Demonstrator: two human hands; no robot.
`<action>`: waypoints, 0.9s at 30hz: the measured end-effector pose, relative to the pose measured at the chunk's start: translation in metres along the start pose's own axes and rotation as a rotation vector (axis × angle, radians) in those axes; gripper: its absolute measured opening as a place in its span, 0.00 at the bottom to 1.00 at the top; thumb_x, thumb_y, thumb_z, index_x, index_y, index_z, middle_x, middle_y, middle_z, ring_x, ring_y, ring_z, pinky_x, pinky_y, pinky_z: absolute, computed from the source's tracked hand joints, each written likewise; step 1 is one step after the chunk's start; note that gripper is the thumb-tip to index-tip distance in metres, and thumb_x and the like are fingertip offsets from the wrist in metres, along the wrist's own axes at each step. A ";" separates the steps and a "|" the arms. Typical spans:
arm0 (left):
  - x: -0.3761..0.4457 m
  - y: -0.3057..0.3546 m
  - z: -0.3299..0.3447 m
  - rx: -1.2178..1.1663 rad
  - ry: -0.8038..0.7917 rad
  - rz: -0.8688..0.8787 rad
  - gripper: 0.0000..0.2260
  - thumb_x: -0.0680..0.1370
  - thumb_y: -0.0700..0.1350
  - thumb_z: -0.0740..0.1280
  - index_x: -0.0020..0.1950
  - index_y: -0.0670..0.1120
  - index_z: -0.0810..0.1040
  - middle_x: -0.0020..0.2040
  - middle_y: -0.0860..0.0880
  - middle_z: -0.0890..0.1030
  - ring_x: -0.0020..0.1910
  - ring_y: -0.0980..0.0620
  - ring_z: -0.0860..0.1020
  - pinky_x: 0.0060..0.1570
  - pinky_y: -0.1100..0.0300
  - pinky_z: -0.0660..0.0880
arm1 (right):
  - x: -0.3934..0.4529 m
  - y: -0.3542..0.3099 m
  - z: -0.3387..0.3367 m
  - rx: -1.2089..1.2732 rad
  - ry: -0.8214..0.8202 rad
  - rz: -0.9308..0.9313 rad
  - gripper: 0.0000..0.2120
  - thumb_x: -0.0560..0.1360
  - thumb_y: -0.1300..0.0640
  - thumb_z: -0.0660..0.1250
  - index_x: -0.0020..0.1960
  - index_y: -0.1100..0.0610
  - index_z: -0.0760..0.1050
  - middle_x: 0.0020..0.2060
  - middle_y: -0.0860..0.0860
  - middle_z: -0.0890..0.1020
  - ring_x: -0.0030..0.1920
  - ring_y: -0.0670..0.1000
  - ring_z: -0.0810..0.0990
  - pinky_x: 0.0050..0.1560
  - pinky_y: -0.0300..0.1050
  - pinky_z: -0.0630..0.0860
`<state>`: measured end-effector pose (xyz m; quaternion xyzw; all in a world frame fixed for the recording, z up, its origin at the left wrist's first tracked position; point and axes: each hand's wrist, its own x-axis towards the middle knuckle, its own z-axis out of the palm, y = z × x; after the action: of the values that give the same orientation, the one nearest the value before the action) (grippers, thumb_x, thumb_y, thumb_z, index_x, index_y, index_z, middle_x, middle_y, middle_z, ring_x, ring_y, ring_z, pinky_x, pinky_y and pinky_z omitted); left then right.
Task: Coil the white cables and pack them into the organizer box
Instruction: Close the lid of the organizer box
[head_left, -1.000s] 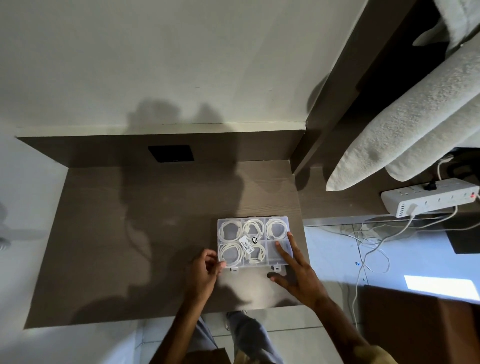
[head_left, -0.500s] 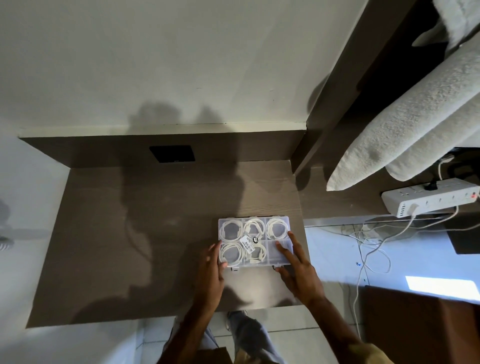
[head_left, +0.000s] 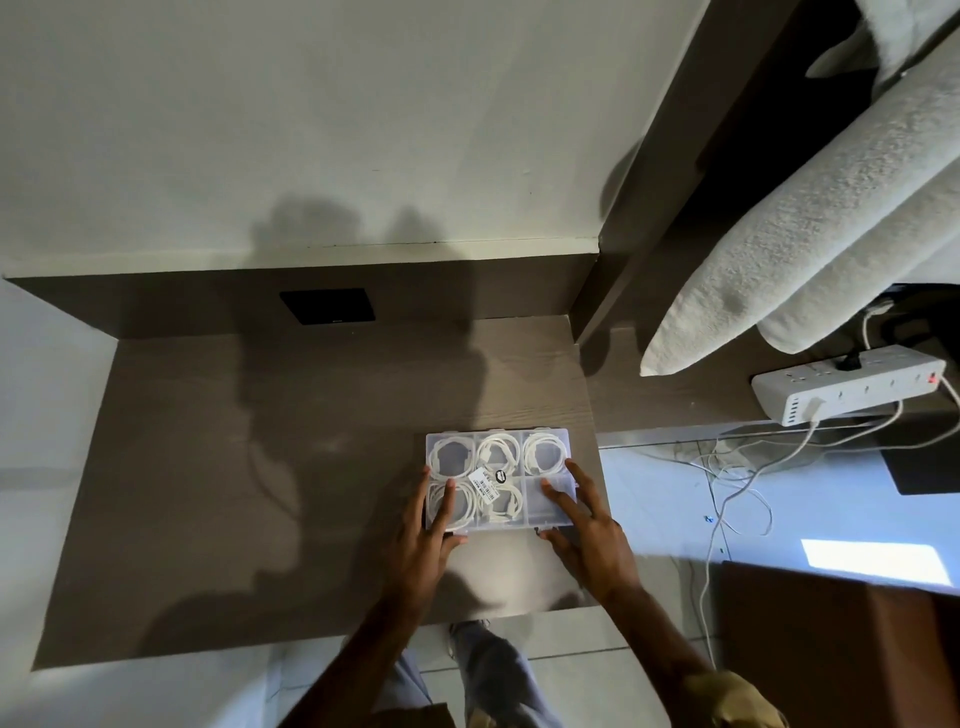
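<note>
A clear plastic organizer box (head_left: 498, 433) lies on the brown desk (head_left: 234, 493) near its right front corner, lid down. Coiled white cables (head_left: 544, 453) fill all three back compartments and two front ones. The front right compartment looks empty. A white label (head_left: 485, 487) sits on the lid's middle. My left hand (head_left: 421, 551) lies with its fingers on the lid's front left part and its thumb at the front edge. My right hand (head_left: 587, 535) lies with fingers spread over the front right part, thumb by the front latch.
The desk's right edge runs just right of the box. Beyond it, loose white cables (head_left: 737, 483) trail on the floor below a white power strip (head_left: 847, 384). A grey rolled cushion (head_left: 779, 234) hangs at the upper right. A black wall panel (head_left: 327, 305) sits behind the desk.
My left hand has uncurled and moved up onto the lid's left side. My right hand has slid forward over the lid's right part. The box has stayed in place.
</note>
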<state>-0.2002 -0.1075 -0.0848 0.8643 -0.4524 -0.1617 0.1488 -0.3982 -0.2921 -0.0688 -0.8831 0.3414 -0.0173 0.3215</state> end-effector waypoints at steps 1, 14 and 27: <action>0.000 0.000 0.000 0.008 0.005 0.003 0.38 0.66 0.57 0.80 0.74 0.48 0.74 0.78 0.43 0.65 0.74 0.44 0.65 0.51 0.50 0.83 | 0.000 0.000 0.001 -0.009 0.008 -0.004 0.35 0.74 0.50 0.78 0.78 0.46 0.68 0.83 0.54 0.60 0.71 0.63 0.78 0.55 0.61 0.86; 0.001 -0.003 -0.004 -0.046 0.012 0.037 0.38 0.67 0.53 0.81 0.74 0.50 0.72 0.78 0.41 0.63 0.73 0.41 0.71 0.61 0.51 0.78 | -0.001 0.001 0.010 -0.067 0.072 0.032 0.36 0.73 0.52 0.80 0.77 0.45 0.70 0.82 0.53 0.63 0.66 0.62 0.83 0.48 0.56 0.88; -0.003 0.000 0.010 -0.145 0.019 0.020 0.37 0.64 0.40 0.83 0.72 0.44 0.75 0.77 0.36 0.67 0.74 0.42 0.69 0.65 0.56 0.75 | -0.002 0.000 0.019 -0.058 0.123 0.034 0.37 0.74 0.48 0.78 0.79 0.41 0.66 0.84 0.37 0.44 0.72 0.56 0.78 0.49 0.49 0.87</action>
<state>-0.2061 -0.1061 -0.0929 0.8481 -0.4468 -0.1843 0.2169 -0.3952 -0.2805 -0.0833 -0.8834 0.3758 -0.0563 0.2744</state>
